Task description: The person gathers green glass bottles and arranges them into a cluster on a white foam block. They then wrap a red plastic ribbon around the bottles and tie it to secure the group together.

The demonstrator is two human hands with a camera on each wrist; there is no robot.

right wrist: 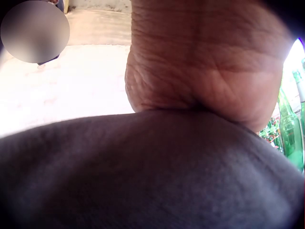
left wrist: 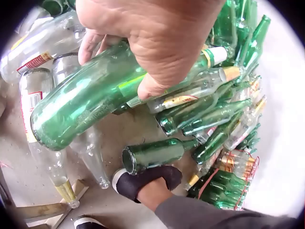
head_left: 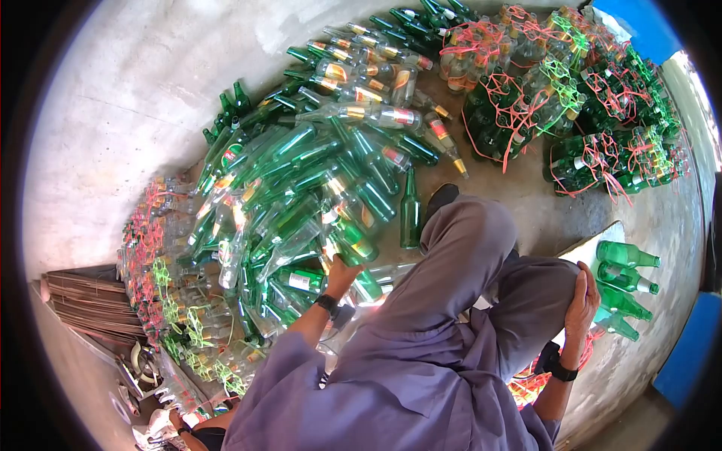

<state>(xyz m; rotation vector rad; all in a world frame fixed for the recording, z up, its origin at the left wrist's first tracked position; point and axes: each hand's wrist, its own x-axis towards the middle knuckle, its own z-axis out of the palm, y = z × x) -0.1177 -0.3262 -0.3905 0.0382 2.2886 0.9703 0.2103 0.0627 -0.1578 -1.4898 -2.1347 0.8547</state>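
Note:
My left hand (head_left: 342, 276) reaches down to the near side of a big heap of loose glass bottles (head_left: 289, 177). In the left wrist view its thumb and fingers grip a green bottle (left wrist: 81, 105) around the body, the wide base pointing away to the lower left. Other green and clear bottles lie close about it, among them a clear bottle (left wrist: 35, 102) with a label. My right hand (head_left: 580, 304) rests on the bent right knee (head_left: 538, 289); in the right wrist view its heel presses on the dark trouser cloth (right wrist: 143, 162).
Bundles of bottles tied with pink and green string (head_left: 519, 113) stand at the far right, with more bundles (head_left: 158, 248) along the left wall. Several green bottles (head_left: 628, 278) lie right of the knee. A lone green bottle (head_left: 411, 214) is near the shoe (head_left: 442, 197). Another person's arm (head_left: 188, 434) shows lower left.

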